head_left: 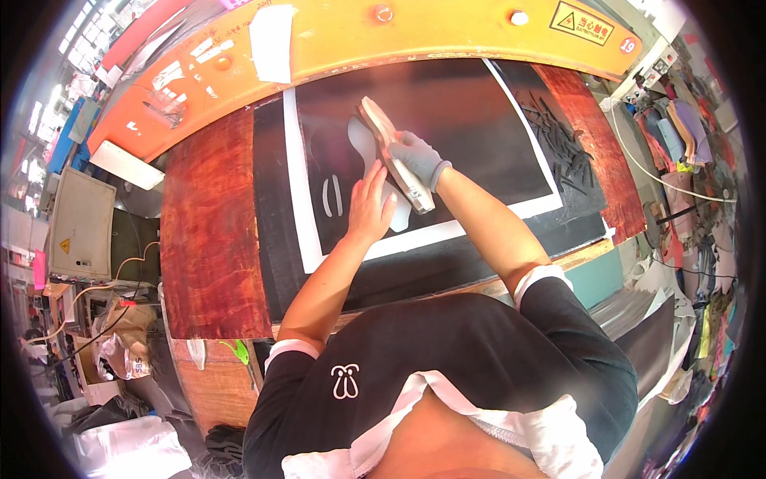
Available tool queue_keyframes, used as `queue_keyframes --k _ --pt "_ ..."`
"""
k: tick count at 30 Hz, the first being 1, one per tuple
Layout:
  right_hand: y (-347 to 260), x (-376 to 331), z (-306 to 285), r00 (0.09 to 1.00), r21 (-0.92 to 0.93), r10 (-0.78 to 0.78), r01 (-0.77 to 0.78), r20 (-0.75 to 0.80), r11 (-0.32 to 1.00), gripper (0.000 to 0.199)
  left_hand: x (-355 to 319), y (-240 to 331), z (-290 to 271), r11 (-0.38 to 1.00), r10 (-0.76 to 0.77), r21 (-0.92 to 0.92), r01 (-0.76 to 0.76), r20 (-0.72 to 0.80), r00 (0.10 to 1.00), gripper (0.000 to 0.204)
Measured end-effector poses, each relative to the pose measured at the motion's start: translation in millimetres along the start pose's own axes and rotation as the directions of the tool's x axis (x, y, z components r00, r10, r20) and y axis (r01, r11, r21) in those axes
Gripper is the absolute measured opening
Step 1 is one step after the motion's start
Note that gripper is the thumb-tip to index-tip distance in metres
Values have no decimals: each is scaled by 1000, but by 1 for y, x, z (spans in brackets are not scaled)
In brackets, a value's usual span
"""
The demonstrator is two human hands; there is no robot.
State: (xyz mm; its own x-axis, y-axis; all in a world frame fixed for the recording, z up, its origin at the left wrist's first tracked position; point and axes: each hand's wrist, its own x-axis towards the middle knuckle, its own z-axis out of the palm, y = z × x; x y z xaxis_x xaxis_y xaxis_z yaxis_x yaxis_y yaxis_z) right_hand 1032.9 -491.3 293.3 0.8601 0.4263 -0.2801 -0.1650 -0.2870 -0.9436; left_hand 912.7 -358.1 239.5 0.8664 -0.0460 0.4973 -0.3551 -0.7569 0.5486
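Observation:
My right hand [418,157], in a grey glove, is wrapped round a pale, foot-shaped block that looks like a shoe last [412,182]. The last is tilted, with its tan end pointing away and to the left. Just left of it lies a grey sole-shaped sheet piece [362,137] on a black sheet [439,88]. Bare and with fingers stretched out, my left hand [370,207] lies flat over the middle of the grey piece. Its fingertips are close beside the last; whether they touch it I cannot tell.
A white border strip [300,184] frames the black sheet on the reddish worktable [211,231]. Two thin pale strips [332,196] lie left of my left hand. Black scraps [562,144] are piled at the right. An orange machine beam [335,40] spans the far side.

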Motion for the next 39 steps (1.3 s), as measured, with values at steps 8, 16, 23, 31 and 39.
queue_keyframes --k 8,16,23,31,39 --pt "23 17 -6 996 304 1 -29 92 952 65 -2 -18 -2 953 84 288 -94 45 995 31" --pt "24 5 -27 981 710 -139 4 133 704 47 -19 -33 -9 999 -44 -25 45 47 998 31" --pt "6 -19 -34 931 -622 -264 55 -250 781 73 -19 -36 -2 1000 8 17 -8 -15 1000 13" --pt "29 -20 -32 939 -748 -244 -22 -243 663 76 -18 -33 -1 998 -46 46 46 2 999 13" --pt "102 -93 -70 852 -716 -510 285 -114 637 89 40 -55 2 998 -59 -37 58 -8 998 33"
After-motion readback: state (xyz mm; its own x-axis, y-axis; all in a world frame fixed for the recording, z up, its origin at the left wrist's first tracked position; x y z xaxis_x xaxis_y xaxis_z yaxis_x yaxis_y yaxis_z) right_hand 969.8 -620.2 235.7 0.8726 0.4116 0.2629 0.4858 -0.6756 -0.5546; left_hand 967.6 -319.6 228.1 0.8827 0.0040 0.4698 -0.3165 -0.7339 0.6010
